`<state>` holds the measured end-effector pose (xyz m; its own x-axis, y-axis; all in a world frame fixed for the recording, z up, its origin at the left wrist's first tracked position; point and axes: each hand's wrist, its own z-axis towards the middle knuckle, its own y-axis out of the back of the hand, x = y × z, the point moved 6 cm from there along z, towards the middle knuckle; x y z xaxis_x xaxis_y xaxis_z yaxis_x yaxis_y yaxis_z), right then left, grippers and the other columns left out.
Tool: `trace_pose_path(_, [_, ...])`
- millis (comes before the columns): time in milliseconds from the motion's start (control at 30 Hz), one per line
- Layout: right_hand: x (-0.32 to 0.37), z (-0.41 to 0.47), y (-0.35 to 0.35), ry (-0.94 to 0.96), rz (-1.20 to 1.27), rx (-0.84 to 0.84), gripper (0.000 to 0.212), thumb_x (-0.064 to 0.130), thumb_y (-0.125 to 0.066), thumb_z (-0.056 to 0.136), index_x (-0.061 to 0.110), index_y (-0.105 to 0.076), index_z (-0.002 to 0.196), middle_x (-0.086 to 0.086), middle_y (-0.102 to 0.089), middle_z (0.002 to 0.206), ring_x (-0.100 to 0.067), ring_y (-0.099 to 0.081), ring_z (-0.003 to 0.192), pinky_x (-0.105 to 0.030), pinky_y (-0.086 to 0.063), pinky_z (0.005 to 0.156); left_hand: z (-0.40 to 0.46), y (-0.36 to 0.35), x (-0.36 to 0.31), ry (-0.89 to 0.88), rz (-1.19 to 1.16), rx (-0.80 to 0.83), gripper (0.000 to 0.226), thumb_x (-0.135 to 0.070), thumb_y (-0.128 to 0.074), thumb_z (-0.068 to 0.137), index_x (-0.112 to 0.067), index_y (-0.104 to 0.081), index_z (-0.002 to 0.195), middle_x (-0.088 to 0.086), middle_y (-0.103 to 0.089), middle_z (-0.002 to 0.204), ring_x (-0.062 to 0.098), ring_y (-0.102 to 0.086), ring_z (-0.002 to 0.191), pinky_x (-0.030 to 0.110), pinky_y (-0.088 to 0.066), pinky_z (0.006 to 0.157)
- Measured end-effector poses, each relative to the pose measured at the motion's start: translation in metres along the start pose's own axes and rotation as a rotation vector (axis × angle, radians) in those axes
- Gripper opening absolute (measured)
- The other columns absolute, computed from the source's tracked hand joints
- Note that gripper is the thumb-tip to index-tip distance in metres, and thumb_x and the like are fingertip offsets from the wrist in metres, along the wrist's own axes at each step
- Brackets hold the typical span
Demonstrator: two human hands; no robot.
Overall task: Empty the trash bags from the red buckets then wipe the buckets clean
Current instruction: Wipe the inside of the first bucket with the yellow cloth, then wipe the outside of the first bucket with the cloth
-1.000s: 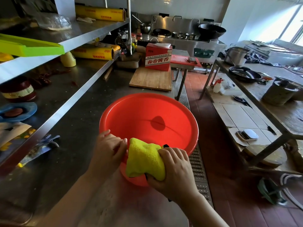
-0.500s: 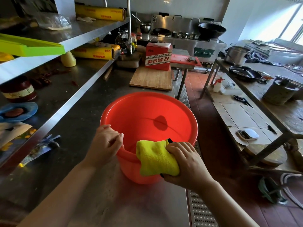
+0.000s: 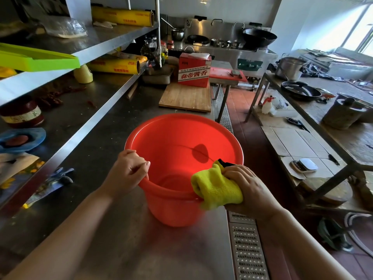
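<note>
A red plastic bucket (image 3: 181, 142) stands upright on the steel counter (image 3: 113, 229), with no bag inside it. My left hand (image 3: 129, 172) grips the near-left rim, fingers curled over the edge. My right hand (image 3: 250, 188) holds a folded yellow cloth (image 3: 217, 188) and presses it against the near-right rim and outer wall. The bucket's black handle end shows just above the cloth.
A wooden cutting board (image 3: 186, 97) and a red carton (image 3: 193, 71) lie further along the counter. Steel shelves (image 3: 66, 110) with cling-wrap rolls run along the left. A floor drain grate (image 3: 246, 249) and the aisle lie to the right, beyond them a cluttered table (image 3: 343, 138).
My right hand has slid the yellow cloth rightward along the bucket's near rim. My left hand has kept its grip on the left rim.
</note>
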<state>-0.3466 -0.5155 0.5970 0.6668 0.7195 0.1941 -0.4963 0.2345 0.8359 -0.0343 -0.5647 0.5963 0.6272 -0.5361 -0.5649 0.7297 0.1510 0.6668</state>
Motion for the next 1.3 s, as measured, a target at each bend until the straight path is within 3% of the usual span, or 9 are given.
trace_pose_path(300, [-0.014, -0.011, 0.002, -0.095, 0.091, -0.128, 0.074, 0.052, -0.079, 0.065, 0.016, -0.049, 0.122, 0.003, -0.052, 0.132, -0.011, -0.046, 0.127, -0.034, -0.038, 0.11, 0.0, -0.002, 0.0, -0.012, 0.003, -0.02, 0.047, -0.037, -0.038, 0.096, -0.023, -0.054, 0.053, -0.006, -0.054, 0.052, 0.011, -0.059, 0.062, 0.032, -0.029, 0.107])
trace_pose_path(433, [-0.013, -0.016, 0.001, -0.151, 0.127, -0.195, 0.072, 0.06, -0.072, 0.073, 0.017, -0.048, 0.126, 0.004, -0.048, 0.137, -0.018, -0.047, 0.129, -0.036, -0.039, 0.11, 0.001, -0.001, 0.001, -0.006, 0.0, -0.029, 0.049, -0.038, -0.037, 0.097, -0.023, -0.055, 0.053, -0.007, -0.055, 0.052, 0.012, -0.06, 0.062, 0.033, -0.029, 0.109])
trace_pose_path(567, [-0.011, -0.034, -0.004, -0.331, 0.19, -0.335, 0.075, 0.043, -0.078, 0.067, 0.018, -0.046, 0.129, 0.008, -0.041, 0.143, -0.017, -0.046, 0.131, -0.027, -0.037, 0.109, -0.001, 0.002, -0.004, -0.012, 0.028, 0.018, 0.048, -0.041, -0.035, 0.098, -0.026, -0.056, 0.057, -0.008, -0.055, 0.054, 0.01, -0.061, 0.065, 0.031, -0.027, 0.112])
trace_pose_path(667, [-0.004, -0.055, -0.011, -0.492, 0.325, -0.476, 0.07, 0.034, -0.075, 0.065, 0.023, -0.047, 0.129, 0.0, -0.049, 0.14, -0.019, -0.05, 0.129, -0.03, -0.042, 0.104, -0.001, 0.004, -0.01, -0.035, 0.137, 0.078, 0.046, -0.045, -0.033, 0.098, -0.031, -0.055, 0.059, -0.016, -0.056, 0.055, 0.004, -0.062, 0.072, 0.029, -0.024, 0.114])
trace_pose_path(800, [0.008, -0.072, -0.014, -0.717, 0.476, -0.593, 0.062, 0.035, -0.068, 0.064, 0.054, -0.047, 0.119, 0.018, -0.063, 0.115, -0.004, -0.062, 0.103, -0.014, -0.047, 0.081, 0.002, 0.003, -0.02, -0.006, 0.287, 0.158, 0.047, -0.05, -0.032, 0.097, -0.033, -0.058, 0.063, -0.021, -0.059, 0.061, -0.005, -0.061, 0.073, 0.029, -0.02, 0.112])
trace_pose_path(867, [0.011, -0.08, -0.019, -0.803, 0.503, -0.613, 0.057, 0.033, -0.07, 0.064, 0.059, -0.049, 0.11, 0.018, -0.066, 0.1, -0.003, -0.065, 0.09, -0.011, -0.047, 0.071, 0.004, -0.001, -0.029, 0.025, 0.282, 0.214, 0.043, -0.046, -0.038, 0.1, -0.032, -0.064, 0.069, -0.021, -0.064, 0.068, -0.005, -0.061, 0.078, 0.028, -0.022, 0.112])
trace_pose_path(1033, [0.012, -0.088, -0.025, -0.941, 0.587, -0.635, 0.042, 0.025, -0.07, 0.066, 0.034, -0.053, 0.103, 0.007, -0.067, 0.081, -0.002, -0.063, 0.068, -0.018, -0.048, 0.058, 0.006, -0.018, -0.052, 0.089, 0.207, 0.351, 0.031, -0.045, -0.049, 0.098, -0.029, -0.072, 0.085, -0.017, -0.067, 0.084, 0.0, -0.061, 0.086, 0.028, -0.05, 0.085])
trace_pose_path(1167, [0.012, -0.096, -0.035, -1.014, 0.676, -0.655, 0.036, 0.026, -0.069, 0.069, 0.024, -0.054, 0.101, 0.001, -0.068, 0.08, -0.005, -0.064, 0.066, -0.026, -0.052, 0.06, 0.008, -0.035, -0.07, 0.117, 0.192, 0.474, 0.032, -0.053, -0.045, 0.098, -0.034, -0.069, 0.104, -0.017, -0.068, 0.101, 0.002, -0.061, 0.097, 0.033, -0.052, 0.087])
trace_pose_path(1300, [0.011, -0.111, -0.052, -1.104, 0.803, -0.654, 0.039, 0.025, -0.068, 0.073, 0.018, -0.057, 0.109, -0.013, -0.071, 0.089, -0.021, -0.068, 0.074, -0.037, -0.056, 0.064, 0.012, -0.051, -0.099, 0.089, 0.127, 0.529, 0.028, -0.051, -0.048, 0.098, -0.038, -0.062, 0.118, -0.019, -0.066, 0.112, 0.003, -0.06, 0.105, 0.033, -0.05, 0.092])
